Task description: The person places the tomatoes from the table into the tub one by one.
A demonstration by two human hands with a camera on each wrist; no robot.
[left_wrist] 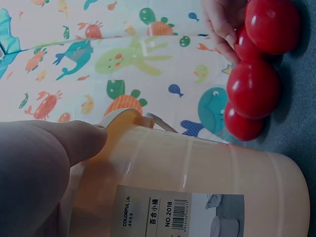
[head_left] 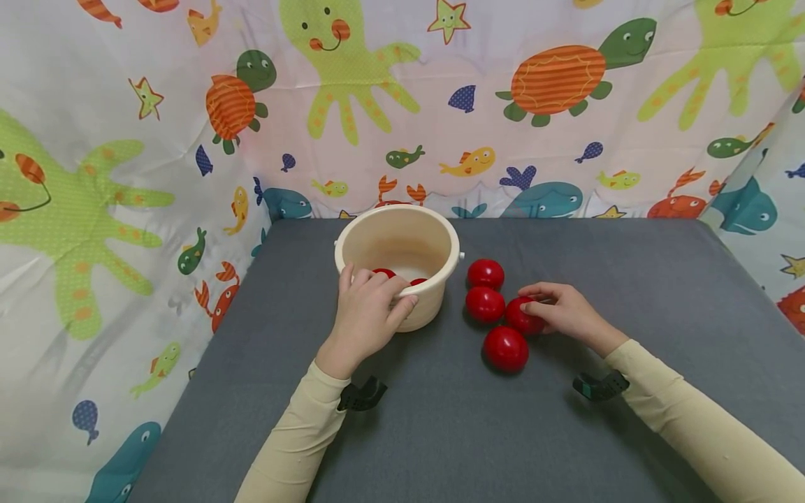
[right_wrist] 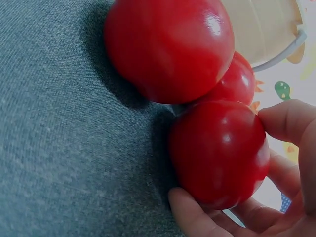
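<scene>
A cream plastic bucket (head_left: 402, 241) stands on the grey table top. My left hand (head_left: 393, 290) grips its near rim, fingers over the edge and thumb (left_wrist: 74, 143) on the outer wall (left_wrist: 197, 182). Two red balls (head_left: 384, 272) show inside it, partly hidden by my fingers. To the right of the bucket lie several red balls. My right hand (head_left: 534, 302) pinches one red ball (head_left: 522, 318) (right_wrist: 217, 153) that rests on the table, thumb (right_wrist: 286, 121) on one side, fingers (right_wrist: 192, 212) on the other. It touches a neighbouring ball (head_left: 485, 304). Another ball (head_left: 486, 273) lies farther back, and one more (head_left: 505, 348) nearer me.
The grey table top (head_left: 566, 433) is walled on three sides by a white sea-animal print cloth (head_left: 503, 140). A printed label (left_wrist: 158, 212) is stuck on the bucket's outer wall. A metal handle (right_wrist: 281, 47) hangs at the bucket's side.
</scene>
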